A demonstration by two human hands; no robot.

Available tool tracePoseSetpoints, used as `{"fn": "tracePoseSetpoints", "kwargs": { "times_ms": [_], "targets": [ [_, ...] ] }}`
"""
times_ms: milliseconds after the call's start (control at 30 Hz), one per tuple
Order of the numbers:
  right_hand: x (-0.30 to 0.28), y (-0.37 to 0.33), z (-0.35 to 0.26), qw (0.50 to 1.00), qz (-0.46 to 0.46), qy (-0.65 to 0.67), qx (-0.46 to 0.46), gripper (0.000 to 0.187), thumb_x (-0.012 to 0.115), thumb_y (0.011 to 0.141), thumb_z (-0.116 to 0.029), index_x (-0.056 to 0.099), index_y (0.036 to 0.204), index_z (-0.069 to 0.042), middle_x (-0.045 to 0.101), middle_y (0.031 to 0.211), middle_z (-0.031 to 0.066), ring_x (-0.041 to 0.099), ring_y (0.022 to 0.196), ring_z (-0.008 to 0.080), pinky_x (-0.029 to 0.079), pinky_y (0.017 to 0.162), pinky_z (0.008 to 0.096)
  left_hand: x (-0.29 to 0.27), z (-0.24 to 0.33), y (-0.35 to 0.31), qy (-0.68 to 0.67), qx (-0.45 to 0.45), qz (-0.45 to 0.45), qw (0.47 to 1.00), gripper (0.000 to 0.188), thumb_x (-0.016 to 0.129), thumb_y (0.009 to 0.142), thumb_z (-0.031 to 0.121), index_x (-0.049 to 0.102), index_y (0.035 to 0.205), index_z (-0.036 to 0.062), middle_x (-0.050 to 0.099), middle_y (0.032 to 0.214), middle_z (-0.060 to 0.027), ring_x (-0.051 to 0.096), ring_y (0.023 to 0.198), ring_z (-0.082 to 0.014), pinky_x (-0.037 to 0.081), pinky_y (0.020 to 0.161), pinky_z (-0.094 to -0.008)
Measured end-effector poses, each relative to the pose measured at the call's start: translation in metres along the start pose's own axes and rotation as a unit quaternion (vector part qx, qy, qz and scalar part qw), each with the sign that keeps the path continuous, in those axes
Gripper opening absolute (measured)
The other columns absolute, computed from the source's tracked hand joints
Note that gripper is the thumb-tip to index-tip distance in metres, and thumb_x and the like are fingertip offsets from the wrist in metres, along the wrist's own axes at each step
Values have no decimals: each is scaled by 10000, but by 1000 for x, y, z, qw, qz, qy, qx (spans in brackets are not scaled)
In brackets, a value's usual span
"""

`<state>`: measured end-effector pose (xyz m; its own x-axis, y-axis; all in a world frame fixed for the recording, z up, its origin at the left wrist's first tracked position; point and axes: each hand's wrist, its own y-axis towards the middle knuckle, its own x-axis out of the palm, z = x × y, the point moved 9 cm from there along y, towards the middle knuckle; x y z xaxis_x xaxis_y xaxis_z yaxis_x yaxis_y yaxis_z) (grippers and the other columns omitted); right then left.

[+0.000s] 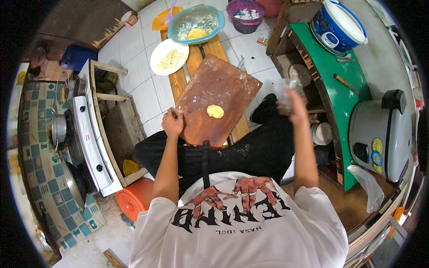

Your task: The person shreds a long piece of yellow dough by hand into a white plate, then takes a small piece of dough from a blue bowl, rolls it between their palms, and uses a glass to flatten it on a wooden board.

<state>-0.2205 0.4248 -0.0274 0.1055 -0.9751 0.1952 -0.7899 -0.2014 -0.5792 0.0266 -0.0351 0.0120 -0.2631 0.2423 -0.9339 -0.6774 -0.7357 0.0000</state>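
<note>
A brown wooden cutting board (210, 85), dusted with white flecks, rests slanted across a wooden bench in front of me. Near its lower middle lies a small, flattened lump of yellow dough (215, 111). My left hand (173, 122) grips the board's left edge, fingers curled against it. Off the right side of the board, my right hand (293, 107) is raised and closed around a clear, glass-like object (287, 91); motion blurs it, so its exact kind does not show. Beyond the board stand a white plate of pale dough strips (155, 63) and a teal basin (219, 24) holding floury dough.
The wooden bench (178, 85) supports the board. To the left stands a white gas stove (92, 147); an orange bucket (130, 202) is below it. On the right, a green counter (328, 67) carries a blue container (342, 29) and a grey rice cooker (380, 134). A purple basket (245, 27) sits at the back.
</note>
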Motion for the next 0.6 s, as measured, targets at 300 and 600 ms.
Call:
{"fn": "tracePoseSetpoints", "kwargs": {
  "times_ms": [300, 600],
  "targets": [
    [151, -16, 28, 992, -47, -113, -19, 552, 757, 805, -381, 604, 1099, 61, 653, 883, 100, 630, 704, 173, 513, 611, 303, -13, -16, -8, -45, -7, 27, 999, 411, 776, 743, 346, 670, 970, 19, 622, 876, -183, 601, 866, -370, 488, 789, -449],
    [180, 31, 28, 958, -121, -258, 16, 712, 784, 733, -448, 602, 1195, 63, 657, 1118, 152, 624, 1017, 230, 475, 890, 347, -12, -32, -50, -17, -149, -117, 982, 495, 788, 699, 464, 644, 898, 34, 700, 889, -166, 678, 887, -338, 523, 765, -435]
  ]
}}
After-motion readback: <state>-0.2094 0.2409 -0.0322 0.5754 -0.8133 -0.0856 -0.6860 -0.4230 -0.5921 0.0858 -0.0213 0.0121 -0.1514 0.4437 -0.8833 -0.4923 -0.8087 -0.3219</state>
